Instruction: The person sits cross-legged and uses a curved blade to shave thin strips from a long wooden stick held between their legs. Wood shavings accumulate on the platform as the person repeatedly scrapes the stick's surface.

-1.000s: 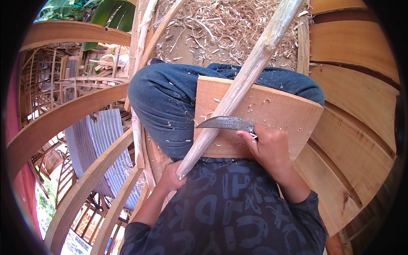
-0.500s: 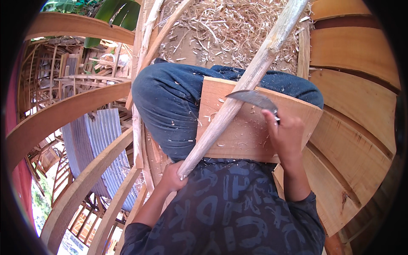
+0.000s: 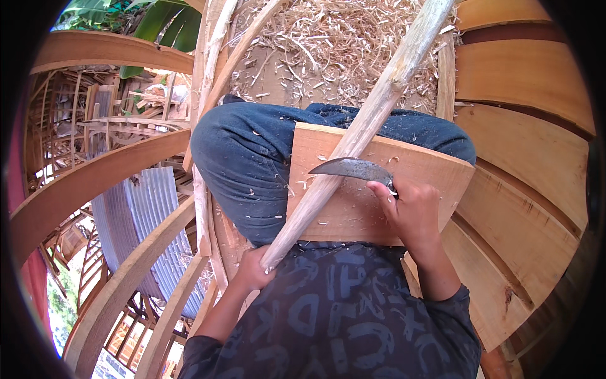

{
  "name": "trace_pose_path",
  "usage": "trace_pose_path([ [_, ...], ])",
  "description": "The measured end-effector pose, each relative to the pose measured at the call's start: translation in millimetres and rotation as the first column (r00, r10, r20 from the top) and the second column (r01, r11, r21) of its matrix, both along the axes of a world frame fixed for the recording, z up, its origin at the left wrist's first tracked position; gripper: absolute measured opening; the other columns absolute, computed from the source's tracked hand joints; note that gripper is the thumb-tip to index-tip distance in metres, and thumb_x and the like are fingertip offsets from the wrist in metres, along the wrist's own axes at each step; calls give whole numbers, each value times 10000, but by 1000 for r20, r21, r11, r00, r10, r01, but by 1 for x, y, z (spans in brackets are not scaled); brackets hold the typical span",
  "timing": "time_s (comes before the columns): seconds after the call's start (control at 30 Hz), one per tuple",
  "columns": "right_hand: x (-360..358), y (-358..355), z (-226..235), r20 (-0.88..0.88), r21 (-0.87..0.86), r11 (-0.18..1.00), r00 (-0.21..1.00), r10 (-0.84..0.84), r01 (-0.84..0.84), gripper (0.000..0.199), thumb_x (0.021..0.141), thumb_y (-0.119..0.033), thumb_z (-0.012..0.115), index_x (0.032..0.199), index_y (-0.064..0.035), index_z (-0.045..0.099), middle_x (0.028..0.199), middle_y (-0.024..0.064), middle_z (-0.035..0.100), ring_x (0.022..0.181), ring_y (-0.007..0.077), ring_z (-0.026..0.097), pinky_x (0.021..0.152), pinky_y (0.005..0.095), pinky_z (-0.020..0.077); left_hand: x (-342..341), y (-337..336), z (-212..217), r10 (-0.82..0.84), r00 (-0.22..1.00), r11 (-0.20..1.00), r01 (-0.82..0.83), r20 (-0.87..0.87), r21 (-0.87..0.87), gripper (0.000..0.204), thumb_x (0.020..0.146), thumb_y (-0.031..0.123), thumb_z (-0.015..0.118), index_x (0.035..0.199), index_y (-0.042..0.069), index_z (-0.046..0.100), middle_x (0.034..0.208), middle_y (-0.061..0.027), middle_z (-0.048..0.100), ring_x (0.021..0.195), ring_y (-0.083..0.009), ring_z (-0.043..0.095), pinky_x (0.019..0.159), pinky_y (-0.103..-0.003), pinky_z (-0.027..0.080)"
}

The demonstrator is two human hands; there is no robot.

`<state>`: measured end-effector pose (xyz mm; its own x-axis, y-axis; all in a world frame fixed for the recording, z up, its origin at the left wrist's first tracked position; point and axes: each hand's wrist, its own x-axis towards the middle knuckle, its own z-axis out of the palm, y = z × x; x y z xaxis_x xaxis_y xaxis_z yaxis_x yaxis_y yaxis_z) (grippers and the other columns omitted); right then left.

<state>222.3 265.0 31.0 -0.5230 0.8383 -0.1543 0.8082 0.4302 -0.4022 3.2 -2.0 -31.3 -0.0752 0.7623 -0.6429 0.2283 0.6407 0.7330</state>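
A long pale wooden pole [image 3: 364,124] slants across my lap, from beside my waist up to the far right. My left hand [image 3: 254,268] is closed around its near end. In my right hand [image 3: 413,211] is the handle of a curved knife [image 3: 355,168], thumb laid along it near the blade's base. The dark blade crosses the pole, its tip pointing left. Under the pole, a flat wooden board [image 3: 379,208] rests over my crossed legs, dotted with small shavings. Most of the knife's handle is hidden inside my fist.
Curled wood shavings [image 3: 341,47] are heaped beyond my legs. Wide planks [image 3: 524,136] line the right side. Curved timber ribs [image 3: 101,164] stand on the left, with corrugated metal sheets [image 3: 148,215] beyond them. Thin wooden strips [image 3: 221,69] run lengthwise by my left knee.
My right hand has drawn the knife toward me and slightly left along the pole. The left hand keeps its grip on the near end, and the view has shifted slightly.
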Motion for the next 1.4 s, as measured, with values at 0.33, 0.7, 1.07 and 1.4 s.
trace_pose_path([
  [0.33, 35, 67, 3, -53, 96, 886, 891, -451, 455, 542, 900, -449, 576, 656, 34, 554, 530, 203, 476, 467, 319, 465, 475, 384, 361, -2, -3, -1, -39, 999, 999, 38, -34, -34, 383, 609, 130, 629, 983, 50, 648, 781, -190, 654, 767, -350, 660, 681, -372, 513],
  [0.7, 7, 24, 4, -36, 15, 999, 998, -50, 51, 532, 819, -467, 661, 550, -32, 511, 463, 134, 465, 409, 320, 485, 413, 384, 364, -2, -2, -2, -24, 1000, 1000, 24, 6, -11, 390, 614, 116, 633, 996, 40, 651, 779, -168, 667, 745, -308, 678, 677, -342, 510],
  [1.07, 29, 79, 1, -31, 106, 919, 925, -380, 381, 555, 868, -477, 594, 603, 6, 530, 534, 191, 487, 479, 389, 471, 460, 418, 370, -1, 1, 5, -43, 999, 998, 41, -32, -45, 374, 638, 146, 651, 1000, 53, 652, 791, -173, 668, 752, -309, 679, 679, -352, 513],
  [1.4, 13, 29, 1, -92, 83, 995, 994, -52, 60, 517, 816, -448, 671, 568, -18, 528, 483, 154, 478, 413, 323, 472, 424, 386, 361, -4, 1, 1, -55, 998, 999, 55, -17, -3, 437, 604, 146, 659, 1025, 30, 638, 814, -182, 669, 762, -319, 675, 699, -352, 508],
])
